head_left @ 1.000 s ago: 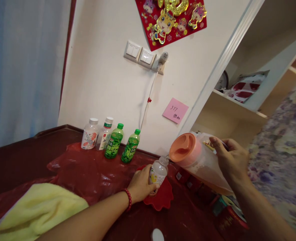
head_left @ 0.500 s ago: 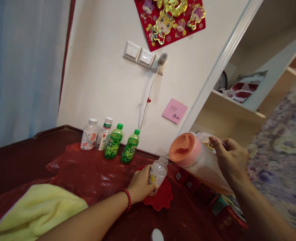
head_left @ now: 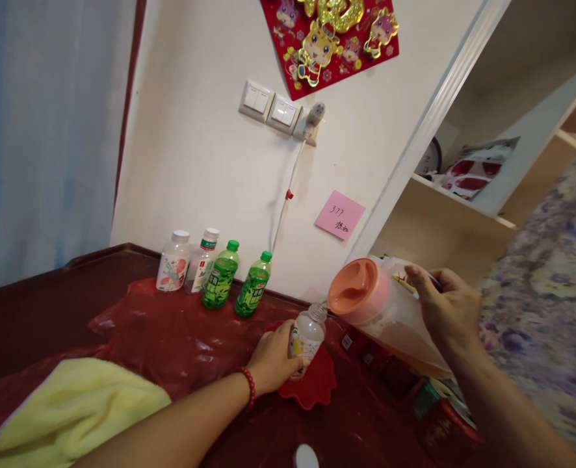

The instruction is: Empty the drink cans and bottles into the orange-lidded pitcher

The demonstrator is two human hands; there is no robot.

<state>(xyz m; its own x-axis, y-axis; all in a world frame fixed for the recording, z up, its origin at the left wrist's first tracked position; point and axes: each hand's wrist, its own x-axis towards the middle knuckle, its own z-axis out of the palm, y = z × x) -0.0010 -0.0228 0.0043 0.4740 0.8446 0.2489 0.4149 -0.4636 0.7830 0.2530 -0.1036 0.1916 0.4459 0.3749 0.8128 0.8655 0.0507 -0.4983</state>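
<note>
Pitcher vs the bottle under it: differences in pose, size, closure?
Pose: the pitcher is tipped well over toward the bottle; the bottle is near upright.
Size: the pitcher is clearly wider and bulkier than the bottle.
Closure: the pitcher wears an orange lid; the bottle's mouth is uncapped.
Shared: both are see-through to some degree and held, pitcher in the right hand, bottle in the left hand.

Room read as a home. Above the table [head_left: 73,325], whose top was dark red, hung a red festive decoration [head_left: 334,45] with gold cartoon figures; left of the table, a pale blue curtain [head_left: 49,130]; right of it, shelves [head_left: 463,201] holding a clock [head_left: 432,158], and floral fabric [head_left: 546,286].
</note>
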